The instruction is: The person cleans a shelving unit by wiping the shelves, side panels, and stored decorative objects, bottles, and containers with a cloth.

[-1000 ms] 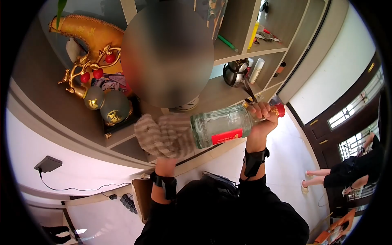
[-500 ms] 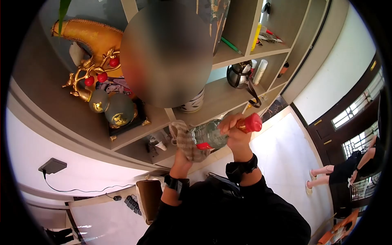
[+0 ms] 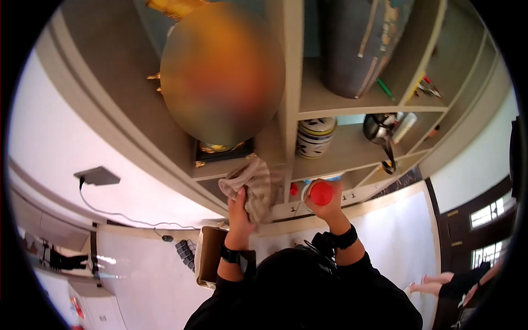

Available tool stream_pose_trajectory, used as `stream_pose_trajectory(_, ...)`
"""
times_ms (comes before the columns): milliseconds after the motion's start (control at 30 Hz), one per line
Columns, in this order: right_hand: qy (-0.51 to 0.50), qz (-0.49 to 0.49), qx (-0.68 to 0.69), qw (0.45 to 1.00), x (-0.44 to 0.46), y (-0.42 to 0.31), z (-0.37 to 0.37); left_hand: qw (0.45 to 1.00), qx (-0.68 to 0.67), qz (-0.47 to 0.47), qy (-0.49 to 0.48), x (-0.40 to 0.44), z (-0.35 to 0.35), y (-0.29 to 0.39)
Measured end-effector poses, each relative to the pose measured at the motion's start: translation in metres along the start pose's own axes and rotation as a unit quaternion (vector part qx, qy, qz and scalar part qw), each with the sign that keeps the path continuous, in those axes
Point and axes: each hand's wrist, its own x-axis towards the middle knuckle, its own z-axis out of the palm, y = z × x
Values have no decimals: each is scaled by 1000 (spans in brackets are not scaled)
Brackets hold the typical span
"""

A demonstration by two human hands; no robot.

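My left hand (image 3: 238, 213) is closed on a striped, brownish-grey cloth (image 3: 257, 190), which hangs in folds in front of the shelf edge. My right hand (image 3: 330, 209) grips a clear glass bottle by its neck, just under the red cap (image 3: 322, 193). The cap faces me, and most of the bottle is hidden behind it and my fingers. Cloth and bottle are apart, with the bottle before the lower shelf compartments. A small red thing (image 3: 293, 189) shows beside the bottle; I cannot tell what it is.
The shelf unit (image 3: 289, 82) holds a patterned jar (image 3: 316, 137), a metal pot (image 3: 378, 127) with a dark strap, and a tall dark vase (image 3: 357, 49). An open bin (image 3: 212, 256) and a power strip (image 3: 186, 254) are on the floor. Another person (image 3: 462, 283) stands at the right.
The cloth has come away from the bottle, and my hands have moved apart. My right hand has brought the bottle to the lower shelf, cap toward me. The view has shifted left.
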Motion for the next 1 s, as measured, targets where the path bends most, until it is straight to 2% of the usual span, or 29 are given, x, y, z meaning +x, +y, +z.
stream_pose_trajectory(67, -20, -61, -51, 997, 0, -5, 13, 984, 11, -23, -179, -5, -22, -8)
stream_pose_trajectory(100, -34, -62, -43, 997, -2, -3, 22, 986, 10, -13, -167, -10, -17, -12)
stream_pose_trajectory(133, -24, 38, 144, 989, -7, 0, 33, 962, 159, 123, -185, -22, 14, -8)
stream_pose_trajectory(167, -11, 140, 323, 936, -13, 4, 43, 899, 304, 248, -196, -33, 46, -4)
stream_pose_trajectory(200, -23, 143, 307, 941, -15, 4, 48, 798, 440, 359, -201, -39, 60, -1)
stream_pose_trajectory(233, -56, 90, 210, 972, -18, 1, 51, 798, 443, 360, -194, -41, 59, 0)
stream_pose_trajectory(300, -95, -4, 81, 992, -20, -2, 53, 819, 448, 331, -136, -46, 58, -2)
stream_pose_trajectory(400, -126, -79, 15, 989, -22, -3, 56, 809, 480, 318, -115, -46, 42, 2)
stream_pose_trajectory(533, -149, -197, -61, 967, -19, -5, 56, 809, 464, 356, -56, -47, 41, 3)
stream_pose_trajectory(600, -153, -264, -105, 946, -12, -3, 57, 918, 309, 246, -25, -41, 38, 2)
stream_pose_trajectory(667, -155, -301, -133, 932, -4, 1, 59, 974, 159, 147, -66, -25, 16, -7)
stream_pose_trajectory(700, -157, -287, -129, 936, -3, 4, 57, 959, -181, -81, -203, -6, 0, -9)
stream_pose_trajectory(733, -164, -227, -104, 954, -5, 8, 51, 878, -353, -185, -267, 4, -4, -6)
stream_pose_trajectory(767, -166, -166, -78, 969, -8, 12, 45, 762, -485, -310, -295, 11, 2, 2)
stream_pose_trajectory(800, -180, -45, -15, 983, -15, 20, 39, 420, -718, -518, -199, 7, 8, 10)
stream_pose_trajectory(833, -62, 67, 32, 995, -33, 76, 35, -16, -790, -610, -54, 0, 23, 23)
stream_pose_trajectory(867, -65, 137, 145, 978, -16, 55, 12, -448, -685, -564, 106, 1, 28, 30)
stream_pose_trajectory(900, -64, 203, 258, 943, 3, 33, -18, -560, -631, -526, 106, 1, 23, 36)
stream_pose_trajectory(967, -11, 187, 244, 951, 9, 43, -66, -579, -645, -495, 52, -3, -8, 38)
stream_pose_trajectory(1000, -16, 125, 262, 957, 15, 39, -89, -569, -660, -489, 31, -8, -28, 37)
